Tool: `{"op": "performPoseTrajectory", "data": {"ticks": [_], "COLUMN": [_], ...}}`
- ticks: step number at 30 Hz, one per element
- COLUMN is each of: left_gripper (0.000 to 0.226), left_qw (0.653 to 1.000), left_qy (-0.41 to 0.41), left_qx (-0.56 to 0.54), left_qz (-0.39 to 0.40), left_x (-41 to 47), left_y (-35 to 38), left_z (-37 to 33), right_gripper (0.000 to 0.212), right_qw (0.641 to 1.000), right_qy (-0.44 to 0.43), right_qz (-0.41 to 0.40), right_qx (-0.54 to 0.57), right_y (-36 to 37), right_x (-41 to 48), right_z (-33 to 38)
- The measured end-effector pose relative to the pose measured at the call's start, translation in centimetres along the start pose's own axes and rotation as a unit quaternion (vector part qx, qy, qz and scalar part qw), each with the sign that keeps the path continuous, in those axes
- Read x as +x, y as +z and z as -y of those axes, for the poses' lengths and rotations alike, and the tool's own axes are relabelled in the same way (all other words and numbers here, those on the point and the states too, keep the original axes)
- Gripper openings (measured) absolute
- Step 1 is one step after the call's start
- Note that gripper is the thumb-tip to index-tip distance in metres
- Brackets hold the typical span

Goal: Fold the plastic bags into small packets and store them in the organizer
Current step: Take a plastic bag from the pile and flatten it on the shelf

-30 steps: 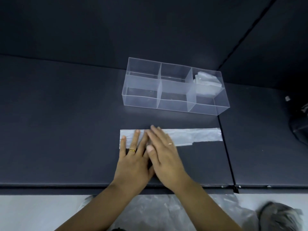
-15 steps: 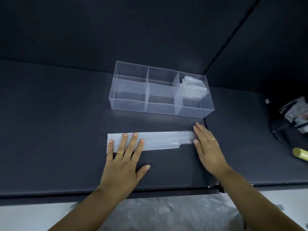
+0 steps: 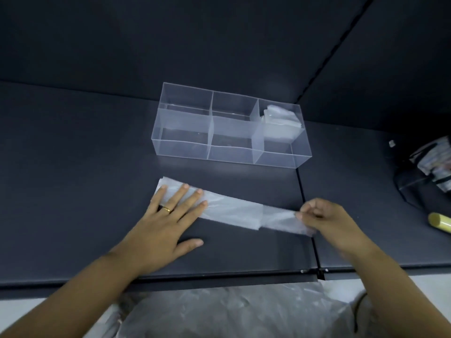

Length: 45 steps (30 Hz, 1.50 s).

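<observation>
A white plastic bag [image 3: 231, 211], folded into a long narrow strip, lies across the dark table [image 3: 73, 167] in front of me. My left hand [image 3: 170, 218] rests flat on the strip's left end, fingers straight. My right hand [image 3: 324, 218] pinches the strip's right end and holds it slightly off the table. Behind the strip stands a clear organizer [image 3: 207, 132] with several compartments. Its back right compartment holds folded bag packets [image 3: 280, 115]; the other compartments look empty.
More crumpled plastic bags [image 3: 231, 313] lie below the table's front edge. At the right edge sit a dark pouch with printed packaging [image 3: 429, 164] and a yellow cylinder [image 3: 439, 222]. A seam [image 3: 305, 203] runs front to back between two table panels.
My right hand slid from beside my left hand to the strip's right end, then curled and lifted that end. The left hand stayed flat on the left end.
</observation>
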<state>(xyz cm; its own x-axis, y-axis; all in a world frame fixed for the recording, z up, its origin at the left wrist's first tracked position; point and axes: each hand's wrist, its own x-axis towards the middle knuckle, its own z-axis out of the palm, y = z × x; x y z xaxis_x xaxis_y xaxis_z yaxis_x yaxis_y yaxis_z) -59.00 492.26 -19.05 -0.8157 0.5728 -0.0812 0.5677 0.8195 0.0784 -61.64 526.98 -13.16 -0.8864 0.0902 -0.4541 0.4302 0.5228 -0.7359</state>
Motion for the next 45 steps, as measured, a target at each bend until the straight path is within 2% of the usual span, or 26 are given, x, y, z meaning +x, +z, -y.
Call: {"op": "performPoseTrajectory", "data": {"ticks": [3, 5, 9, 12, 14, 16, 18, 19, 21, 22, 24, 28, 31, 34, 37, 39, 40, 41, 43, 44, 45], "left_gripper": [0.074, 0.078, 0.089, 0.080, 0.051, 0.029, 0.029, 0.032, 0.040, 0.042, 0.041, 0.034, 0.029, 0.026, 0.024, 0.022, 0.021, 0.020, 0.021, 0.024, 0.027], "left_qw": [0.998, 0.991, 0.952, 0.910, 0.842, 0.741, 0.633, 0.581, 0.490, 0.461, 0.431, 0.391, 0.397, 0.430, 0.453, 0.485, 0.515, 0.563, 0.715, 0.785, 0.839], "left_qy": [0.048, 0.063, 0.043, -0.005, -0.052, -0.096, -0.152, -0.176, -0.199, -0.201, -0.200, -0.245, -0.314, -0.379, -0.421, -0.431, -0.431, -0.422, -0.359, -0.292, -0.209], "left_qx": [-0.034, -0.106, -0.300, -0.402, -0.519, -0.653, -0.753, -0.791, -0.848, -0.864, -0.880, -0.887, -0.862, -0.818, -0.783, -0.755, -0.732, -0.694, -0.543, -0.458, -0.395], "left_qz": [-0.036, -0.055, -0.038, -0.097, -0.134, -0.125, -0.094, -0.074, -0.037, -0.025, -0.016, -0.012, -0.011, -0.041, -0.070, -0.091, -0.114, -0.151, -0.255, -0.298, -0.310], "left_x": [0.5, 1.0, 2.3, 2.8, 2.9, 3.1, 3.4, 3.7, 3.8, 3.8, 3.7, 3.9, 4.5, 5.3, 6.1, 6.6, 6.7, 6.5, 5.4, 4.7, 4.0], "left_y": [-1.3, -1.9, -2.1, -2.4, -3.4, -4.5, -5.2, -5.2, -4.8, -4.8, -4.5, -3.4, -3.0, -2.9, -3.0, -3.2, -3.2, -3.2, -3.4, -3.5, -3.4], "left_z": [-0.4, -3.6, -11.6, -15.0, -15.6, -15.0, -13.4, -12.4, -10.4, -9.7, -8.8, -8.1, -7.7, -6.5, -5.1, -4.3, -4.0, -3.9, -4.2, -4.8, -5.8], "right_gripper": [0.008, 0.011, 0.013, 0.018, 0.023, 0.041, 0.050, 0.049, 0.051, 0.053, 0.051, 0.029, 0.018, 0.015, 0.012, 0.010, 0.010, 0.010, 0.010, 0.011, 0.011], "right_qw": [0.992, 0.984, 0.978, 0.968, 0.963, 0.967, 0.971, 0.968, 0.958, 0.956, 0.957, 0.987, 0.994, 0.997, 0.997, 0.996, 0.995, 0.995, 0.994, 0.994, 0.993], "right_qy": [0.105, 0.143, 0.115, 0.061, 0.012, -0.051, -0.103, -0.120, -0.120, -0.103, -0.071, -0.038, -0.020, -0.001, 0.013, 0.022, 0.026, 0.029, 0.033, 0.036, 0.039], "right_qz": [0.036, 0.056, 0.092, 0.150, 0.183, 0.148, 0.092, 0.101, 0.184, 0.227, 0.266, 0.158, 0.103, 0.068, 0.068, 0.081, 0.087, 0.092, 0.100, 0.105, 0.110], "right_qx": [0.067, 0.087, 0.146, 0.190, 0.199, 0.202, 0.194, 0.195, 0.184, 0.158, 0.089, -0.006, -0.031, -0.032, -0.029, -0.032, -0.033, -0.031, -0.020, -0.016, -0.012], "right_y": [-0.4, -0.4, -0.3, 0.2, 0.5, 0.3, 0.3, 0.5, 2.0, 3.0, 5.3, 7.9, 8.3, 8.3, 8.2, 8.0, 7.9, 7.8, 7.6, 7.5, 7.5], "right_x": [-3.4, -5.5, -8.8, -10.0, -10.0, -9.0, -7.3, -6.4, -5.0, -4.5, -4.0, -3.6, -4.1, -4.5, -4.5, -4.3, -4.2, -4.1, -4.0, -3.9, -3.8], "right_z": [-1.3, -1.5, 1.1, 4.4, 6.2, 6.8, 6.5, 6.1, 5.1, 4.7, 3.9, 2.7, 1.9, 1.5, 1.5, 1.5, 1.6, 1.6, 1.8, 1.8, 1.9]}}
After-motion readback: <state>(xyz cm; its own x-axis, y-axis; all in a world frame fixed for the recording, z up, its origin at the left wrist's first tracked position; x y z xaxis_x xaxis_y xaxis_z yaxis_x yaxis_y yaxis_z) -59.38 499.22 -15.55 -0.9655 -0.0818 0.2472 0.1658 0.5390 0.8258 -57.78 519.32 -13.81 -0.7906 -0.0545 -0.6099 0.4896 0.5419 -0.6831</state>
